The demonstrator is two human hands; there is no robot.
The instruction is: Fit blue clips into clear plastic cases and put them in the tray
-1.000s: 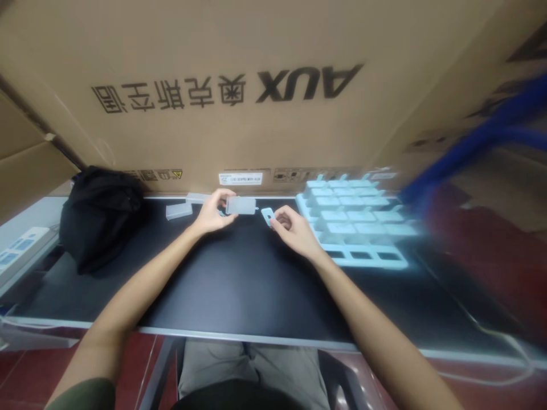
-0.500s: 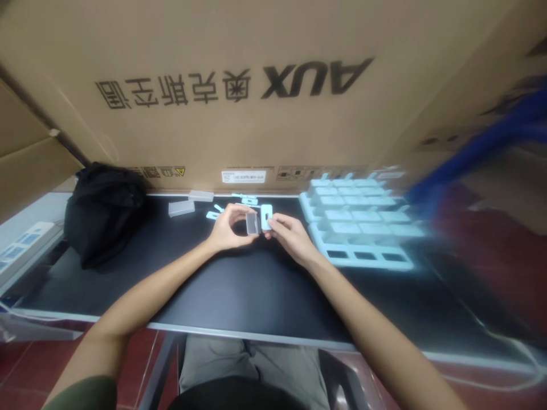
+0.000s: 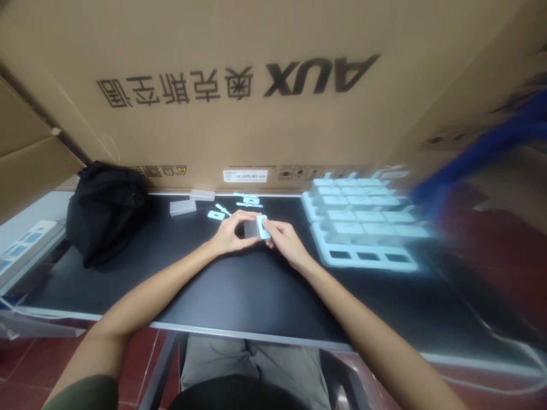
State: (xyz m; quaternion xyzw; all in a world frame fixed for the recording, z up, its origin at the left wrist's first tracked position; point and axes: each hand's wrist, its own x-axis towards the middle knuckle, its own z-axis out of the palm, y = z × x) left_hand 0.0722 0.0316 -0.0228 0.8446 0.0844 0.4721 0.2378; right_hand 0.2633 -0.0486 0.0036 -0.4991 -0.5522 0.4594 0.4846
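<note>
Near the middle of the black table (image 3: 256,290), my left hand (image 3: 233,232) grips a small clear plastic box (image 3: 250,229) between thumb and fingers. A light blue plate (image 3: 262,226) with a slot lies against the box's right end. The thumb of my right hand (image 3: 285,240) presses on this plate, and its other fingers are partly hidden behind. Box and plate touch each other. Just beyond my left hand lie a blue slotted plate (image 3: 216,215) and several thin blue pieces (image 3: 250,205).
Two clear boxes (image 3: 183,207) lie at the back left, beside a black cloth bag (image 3: 105,213). On the right stand light blue racks (image 3: 367,259) of several blocks. A large cardboard carton (image 3: 192,134) rises behind the table. A white case (image 3: 28,245) sits far left.
My right hand has brought the blue plate left and slightly down onto the end of the clear box. The gap between them has closed.
</note>
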